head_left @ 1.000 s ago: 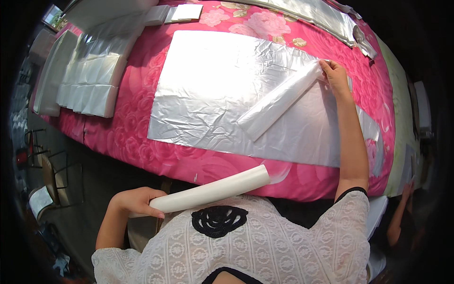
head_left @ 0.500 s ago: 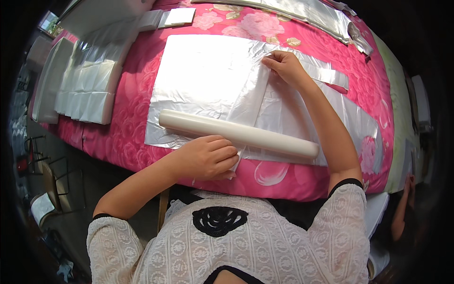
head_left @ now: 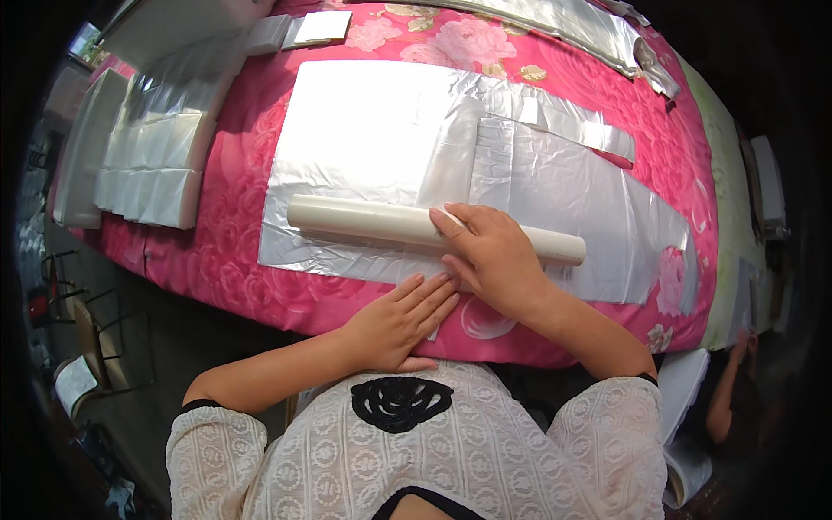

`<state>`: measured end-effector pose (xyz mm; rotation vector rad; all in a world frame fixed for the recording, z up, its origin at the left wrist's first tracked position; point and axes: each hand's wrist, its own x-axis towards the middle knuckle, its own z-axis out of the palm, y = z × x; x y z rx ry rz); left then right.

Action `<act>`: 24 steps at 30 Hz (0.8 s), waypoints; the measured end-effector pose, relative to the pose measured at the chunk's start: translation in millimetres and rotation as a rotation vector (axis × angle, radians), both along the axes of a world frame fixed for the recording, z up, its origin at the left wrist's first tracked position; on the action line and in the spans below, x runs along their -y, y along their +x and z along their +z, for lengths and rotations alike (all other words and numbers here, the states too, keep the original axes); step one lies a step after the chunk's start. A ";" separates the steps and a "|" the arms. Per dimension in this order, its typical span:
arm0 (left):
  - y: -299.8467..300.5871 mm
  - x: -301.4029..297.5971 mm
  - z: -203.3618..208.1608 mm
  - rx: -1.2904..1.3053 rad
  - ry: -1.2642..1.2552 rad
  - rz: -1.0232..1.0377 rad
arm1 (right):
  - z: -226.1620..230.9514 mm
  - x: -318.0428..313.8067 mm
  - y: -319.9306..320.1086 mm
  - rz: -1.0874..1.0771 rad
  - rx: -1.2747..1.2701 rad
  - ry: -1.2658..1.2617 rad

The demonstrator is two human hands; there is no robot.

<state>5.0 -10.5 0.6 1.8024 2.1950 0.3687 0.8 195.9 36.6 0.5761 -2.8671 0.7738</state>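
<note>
A long white tube [head_left: 364, 221] lies across the near edge of a stack of clear plastic bags [head_left: 537, 173] spread flat on a pink flowered tablecloth [head_left: 685, 165]. My right hand [head_left: 490, 256] rests palm down on the tube's right half, fingers spread over it. My left hand [head_left: 399, 321] lies flat beside it on the near edge of the bags and cloth, fingers together, holding nothing.
Stacks of folded clear bags [head_left: 156, 165] sit at the table's left end. Small white packs [head_left: 321, 26] and a silvery strip [head_left: 572, 22] lie along the far side. Chairs [head_left: 78, 312] stand at lower left. Another person's arm [head_left: 728, 399] shows at lower right.
The tube went from my left hand onto the bags. My right hand came back from the far side and now presses on it; my left hand moved to the near edge.
</note>
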 end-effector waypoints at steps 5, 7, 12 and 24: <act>2.5 -0.3 1.4 0.013 0.000 0.016 | -12.1 -52.6 -1.6 -0.213 -0.086 0.061; -1.3 -0.6 3.0 0.073 0.052 0.002 | -15.4 -94.4 -9.2 -0.421 -0.147 0.114; -18.8 8.8 3.0 0.144 0.124 -0.020 | -12.1 -143.3 -3.9 -0.553 -0.060 -0.024; 19.2 -2.8 -2.9 -0.037 0.009 0.050 | -14.4 -23.5 -33.9 0.070 -0.171 0.022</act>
